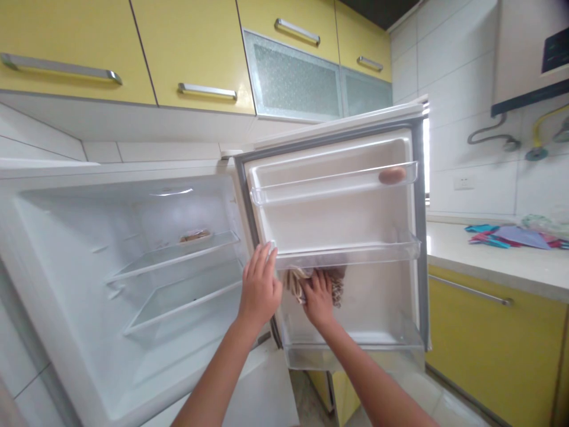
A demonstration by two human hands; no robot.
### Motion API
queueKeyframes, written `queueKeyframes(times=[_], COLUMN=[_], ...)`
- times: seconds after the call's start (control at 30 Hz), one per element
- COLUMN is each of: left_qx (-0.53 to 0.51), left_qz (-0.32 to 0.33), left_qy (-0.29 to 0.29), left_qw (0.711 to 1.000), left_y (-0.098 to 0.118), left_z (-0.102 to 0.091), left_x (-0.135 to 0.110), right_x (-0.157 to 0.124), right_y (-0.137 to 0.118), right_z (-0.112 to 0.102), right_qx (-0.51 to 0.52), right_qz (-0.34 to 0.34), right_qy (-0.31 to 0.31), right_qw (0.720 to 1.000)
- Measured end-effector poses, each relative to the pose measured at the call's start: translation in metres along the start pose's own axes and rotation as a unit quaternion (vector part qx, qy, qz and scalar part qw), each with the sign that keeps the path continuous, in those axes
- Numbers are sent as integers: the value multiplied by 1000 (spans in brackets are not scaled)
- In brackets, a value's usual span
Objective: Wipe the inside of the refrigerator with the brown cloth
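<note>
The refrigerator door (338,219) stands swung out, its inner side facing me. My right hand (318,296) presses a brown-and-beige patterned cloth (338,287) against the door's inner panel, just beneath the clear middle door shelf (377,253). Part of the cloth is hidden by my fingers. At the left end of that shelf, my left hand (260,284) has its fingers closed over the edge; its thumb side is partly out of sight. Higher up, a brown egg (392,175) lies in the upper door shelf (320,185), near its right end.
Left of me is the open refrigerator compartment (66,267), with glass shelves (191,296) and a small package (194,235) on the upper one. Yellow cabinets (195,47) hang overhead. On the right counter (448,243) lie colourful cloths (515,236). A bottom door shelf (355,357) juts out low.
</note>
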State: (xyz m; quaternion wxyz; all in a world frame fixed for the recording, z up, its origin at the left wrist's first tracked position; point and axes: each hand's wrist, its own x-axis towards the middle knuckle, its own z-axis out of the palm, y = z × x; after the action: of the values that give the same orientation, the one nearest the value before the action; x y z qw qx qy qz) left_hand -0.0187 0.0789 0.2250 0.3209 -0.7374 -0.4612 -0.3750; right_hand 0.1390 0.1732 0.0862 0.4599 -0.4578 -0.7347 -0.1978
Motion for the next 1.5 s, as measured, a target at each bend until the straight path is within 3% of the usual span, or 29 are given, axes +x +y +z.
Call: queueKeyframes(times=[0.07,0.13,0.27,0.4,0.47,0.57,0.67,0.77,0.9,1.0,1.07,1.13,1.2,1.3,1.4,1.5], left_qx=[5,1,-4,-8,-15,-29,-39,-48,-69,-74,-72,-68,-60,-51,-52,-54], left_qz=[7,5,4,2,1,4,5,3,1,-4,-5,-4,0,6,7,9], left_qy=[-21,-25,-16,-9,-12,-17,-21,-26,-21,-22,-23,-23,-26,-33,-34,-34], left_qw=[1000,1000,1000,1000,1000,999,999,999,997,997,997,997,998,998,998,998], left_y=[1,2,2,3,3,4,5,6,6,6,6,6,5,4,2,2], left_z=[6,10,13,15,16,16,16,15,13,13,13,13,13,12,11,11], left_x=[-1,-3,-5,-6,-6,-7,-8,-8,-8,-8,-8,-8,-7,-6,-5,-5], right_x=[9,21,39,28,11,-20,-45,-57,-58,-51,-45,-39,-33,-22,-15,-16], right_y=[-1,7,43,95,122,157,169,152,105,65,37,8,-18,-36,-23,13], right_z=[-5,-14,-39,-66,-80,-99,-109,-106,-81,-51,-31,-14,-3,1,-7,-20], right_qx=[6,11,14,-37,-90,-162,-184,-158,-60,65,104,93,55,32,41,39], right_qz=[-136,-225,-291,-362,-322,-188,-45,89,249,294,291,252,163,24,-79,-201], right_qy=[-75,-117,-146,-152,-131,-72,-10,-7,32,139,162,84,-45,-173,-220,-274], right_qw=[988,967,945,919,933,966,982,983,966,943,937,960,984,984,971,940])
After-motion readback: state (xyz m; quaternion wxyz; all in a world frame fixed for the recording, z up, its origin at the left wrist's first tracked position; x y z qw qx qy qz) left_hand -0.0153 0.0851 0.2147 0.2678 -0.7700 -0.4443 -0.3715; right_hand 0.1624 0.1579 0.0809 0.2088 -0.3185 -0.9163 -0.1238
